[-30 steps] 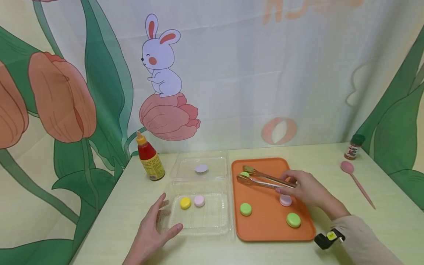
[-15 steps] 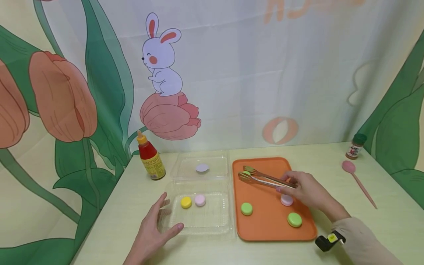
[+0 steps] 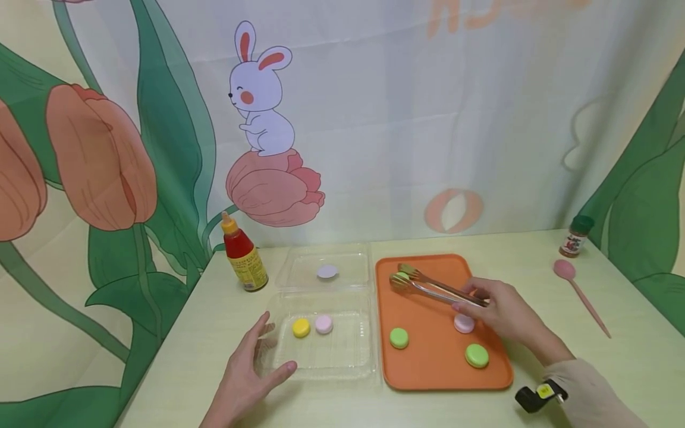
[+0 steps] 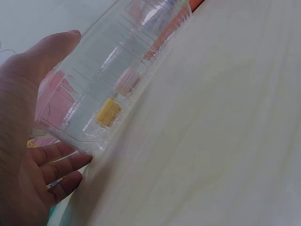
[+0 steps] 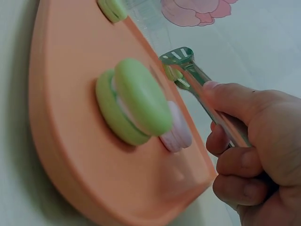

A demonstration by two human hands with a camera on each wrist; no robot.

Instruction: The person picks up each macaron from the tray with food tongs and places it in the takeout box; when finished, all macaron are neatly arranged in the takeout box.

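My right hand grips metal tongs over the orange tray. The tong ends stand on either side of a green macaron in the tray's far left part. Whether they squeeze it I cannot tell. A lilac macaron lies below the right hand, with green macarons nearer the front. My left hand, fingers spread, is at the left edge of a clear plastic box. Inside this box sit a yellow macaron and a lilac macaron.
The box's clear lid lies folded back, a pale round piece on it. Behind the left hand stands a red sauce bottle. To the right are a pink spoon and a green-capped spice jar. A printed curtain hangs behind.
The right hand and tongs have shifted slightly right, and the tong ends look closer to the far green macaron. My left hand stays at the box.
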